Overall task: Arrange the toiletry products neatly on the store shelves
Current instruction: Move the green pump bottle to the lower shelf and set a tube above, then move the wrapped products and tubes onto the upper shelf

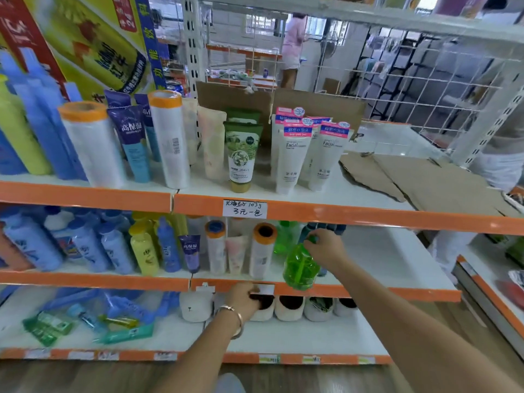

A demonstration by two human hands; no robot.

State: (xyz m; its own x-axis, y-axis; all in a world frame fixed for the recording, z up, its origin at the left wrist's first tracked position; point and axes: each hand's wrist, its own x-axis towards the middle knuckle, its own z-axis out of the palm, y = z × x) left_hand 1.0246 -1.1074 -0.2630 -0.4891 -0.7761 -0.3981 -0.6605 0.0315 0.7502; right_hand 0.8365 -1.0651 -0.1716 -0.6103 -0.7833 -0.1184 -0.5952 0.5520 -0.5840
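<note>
Gripping a green bottle (299,266) by its cap, the right hand (326,248) has its fingers pinched around the top, and the bottle stands at the front edge of the middle shelf (397,290), just beside a white tube with an orange cap (262,251). A second green bottle (283,236) stands behind it. The left hand (245,300), wearing one bracelet (236,321) at the wrist, reaches under that shelf with its fingers curled on the rim of a white fabric cup (263,306), one of about five in a row on the bottom shelf (297,338). On the top shelf (326,207), three white Facial tubes (293,163) with pink tops stand at the front, with more pink tops behind them; to their left are two green tubes (241,157), one behind the other. One handwritten price tag (245,209) hangs on the orange shelf edge. Flattened cardboard (419,180) lies at the right end of that shelf.
</note>
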